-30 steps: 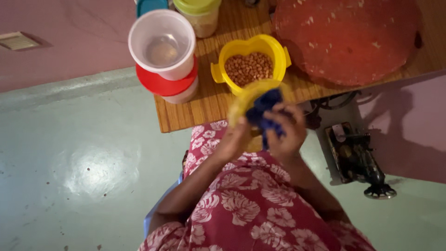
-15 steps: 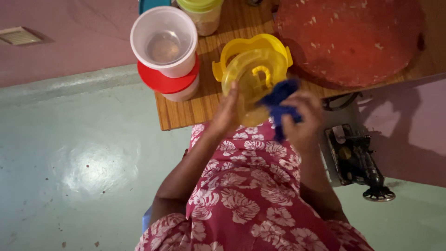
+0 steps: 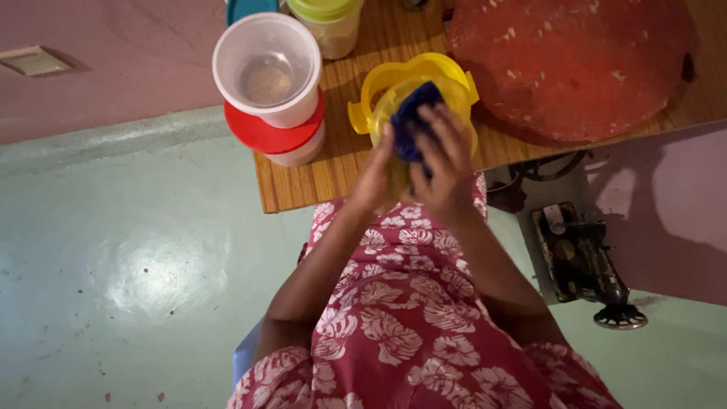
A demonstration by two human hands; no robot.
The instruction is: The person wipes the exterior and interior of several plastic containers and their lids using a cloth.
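Pressing against the inside of a yellow lid (image 3: 454, 91), a blue cloth (image 3: 413, 121) is held under the fingers of the right hand (image 3: 443, 170), which are spread fairly wide and flat over it. The lid is gripped at its near-left edge by the left hand (image 3: 375, 178), thumb side up, and is tilted so its hollow faces the person; it appears to be lifted just above a yellow tub (image 3: 394, 76), though whether the two touch cannot be told from this angle. The cloth lies directly ahead of the right palm, between fingertips and lid, so the right hand is the nearer one to it, and the left only steadies the rim. Further left of the left hand, well apart, a clear open container (image 3: 266, 68) is stacked on a red-lidded one (image 3: 269, 136). Beyond and to the right of the right hand a round red board (image 3: 575, 64) rests on the wooden table (image 3: 326, 170).
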